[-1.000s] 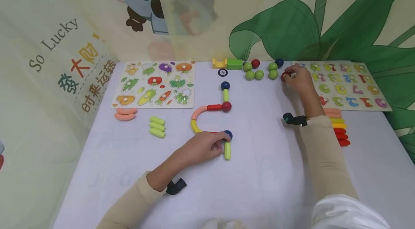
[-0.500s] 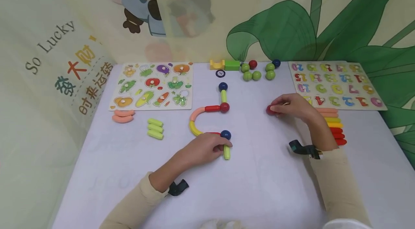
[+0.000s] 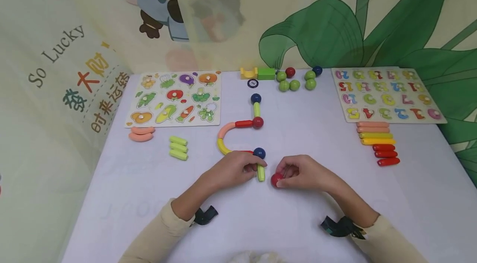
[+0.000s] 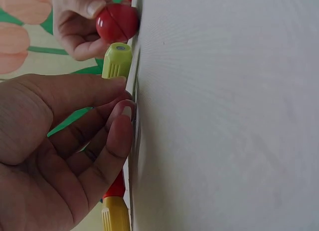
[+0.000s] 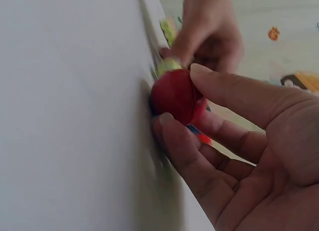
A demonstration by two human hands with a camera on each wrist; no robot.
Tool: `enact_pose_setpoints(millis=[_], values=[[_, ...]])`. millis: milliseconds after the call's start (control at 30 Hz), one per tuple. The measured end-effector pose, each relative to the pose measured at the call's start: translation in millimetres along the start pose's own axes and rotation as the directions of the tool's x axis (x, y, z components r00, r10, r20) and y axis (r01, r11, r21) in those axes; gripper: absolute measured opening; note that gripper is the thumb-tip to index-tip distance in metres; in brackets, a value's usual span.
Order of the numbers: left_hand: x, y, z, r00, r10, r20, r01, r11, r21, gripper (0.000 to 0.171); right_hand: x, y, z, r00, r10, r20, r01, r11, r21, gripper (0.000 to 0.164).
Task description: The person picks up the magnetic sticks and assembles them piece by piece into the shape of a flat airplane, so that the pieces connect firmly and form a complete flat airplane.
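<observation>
Pinching one red ball (image 3: 276,179), the right hand (image 3: 303,173) nears the left hand (image 3: 232,170) gripping one green stick (image 3: 261,172).

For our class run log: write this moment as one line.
left hand: holds green stick | right hand: pinches red ball beside stick's free end | surface: table

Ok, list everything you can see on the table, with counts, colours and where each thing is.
red ball: one, red, front centre, pinched
lime stick: one, lime, under the blue ball
rod chain: one, mixed colours, centre
vegetable puzzle: one, multicoloured, back left
number puzzle: one, multicoloured, back right
green balls: five, back centre
spare rods: seven, pink, yellow, red, right
lime rods: three, left
pink curves: two, left
table: one, white
left hand: holds lime stick
right hand: pinches red ball
</observation>
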State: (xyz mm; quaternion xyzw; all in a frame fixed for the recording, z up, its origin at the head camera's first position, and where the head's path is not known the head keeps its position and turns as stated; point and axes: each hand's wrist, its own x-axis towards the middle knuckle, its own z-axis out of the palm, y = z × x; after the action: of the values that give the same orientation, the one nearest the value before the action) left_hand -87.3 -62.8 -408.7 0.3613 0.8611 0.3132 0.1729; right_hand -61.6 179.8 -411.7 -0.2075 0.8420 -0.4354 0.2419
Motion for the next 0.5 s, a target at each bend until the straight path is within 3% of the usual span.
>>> enact_pose_setpoints(millis=[200, 500], values=[[0.2, -1.6, -1.1, 1.000, 0.023, -0.007, -0.024, 1.000, -0.012, 0.032, -1.5, -8.4, 21.5, 0.999, -0.046, -0.012, 0.046, 0.999, 0.012, 0.027], [0.0, -1.3, -0.8, 1.000, 0.026, -0.003, -0.026, 1.000, 0.000, 0.033, 0.8, -13.1, 32.8, 0.991, -0.108, -0.074, 0.103, 0.992, -0.077, 0.031]])
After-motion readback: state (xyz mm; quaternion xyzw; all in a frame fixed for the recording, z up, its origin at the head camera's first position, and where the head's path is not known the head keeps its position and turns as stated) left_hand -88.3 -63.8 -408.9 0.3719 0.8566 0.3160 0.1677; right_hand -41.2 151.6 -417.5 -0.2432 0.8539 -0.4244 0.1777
